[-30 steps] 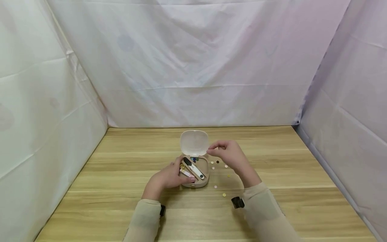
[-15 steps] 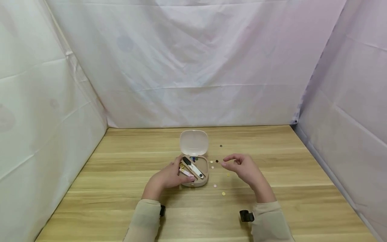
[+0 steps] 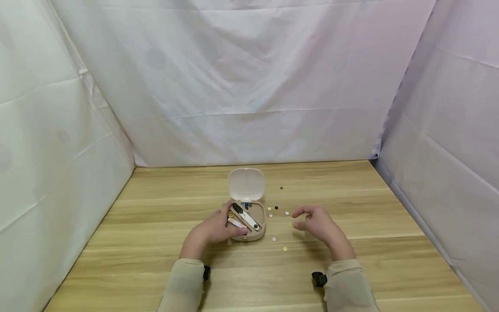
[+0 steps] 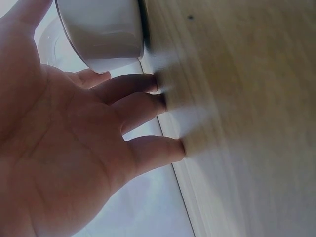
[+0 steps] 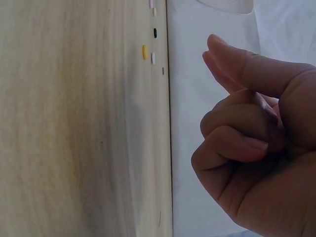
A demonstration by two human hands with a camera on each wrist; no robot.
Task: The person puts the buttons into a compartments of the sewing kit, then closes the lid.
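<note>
A small beige sewing box (image 3: 257, 236) stands with its lid (image 3: 246, 184) raised. Inside are black-and-white thread snips (image 3: 249, 219), a gold ring-shaped piece (image 3: 231, 214), a pale pink-and-white strip (image 3: 236, 222) and several blue and green buttons (image 3: 246, 206) at the back. My left hand (image 3: 210, 229) holds the box from its left, thumb over the front rim; its other fingertips (image 4: 175, 148) meet the table. My right hand (image 3: 319, 226) hovers beside a yellow button (image 3: 290, 225), thumb and index finger apart, nothing between them. A white button (image 3: 287, 213) lies just behind it.
On the wooden table (image 3: 156, 190), right of the box, lie a black button (image 3: 276, 208), a dark grey button (image 3: 281, 188), a pink button (image 3: 274, 239) and another yellow button (image 3: 285, 249). White cloth (image 3: 241, 86) closes off the back and sides.
My right hand has moved from beside the raised lid rightward and toward me, to the yellow button. The dark grey button behind came into view. My left hand stays on the box.
</note>
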